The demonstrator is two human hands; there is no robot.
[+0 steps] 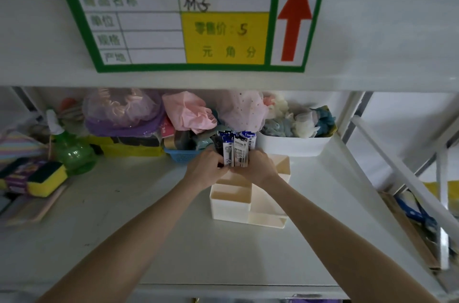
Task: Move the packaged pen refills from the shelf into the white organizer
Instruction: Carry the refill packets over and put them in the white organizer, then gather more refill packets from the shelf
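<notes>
Hands: left hand (208,168) and right hand (258,168) grip pen refills (236,150) upright | over white organizer (244,206) far end | bare shelf (139,206) left, near

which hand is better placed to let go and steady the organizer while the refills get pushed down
Right, probably. The right hand sits directly over the white organizer; the left hand is off its edge, gripping the refill packs.

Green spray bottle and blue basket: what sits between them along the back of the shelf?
In the head view, a yellow bin sits between the green spray bottle and the blue basket, with a purple bagged bundle on top.
</notes>
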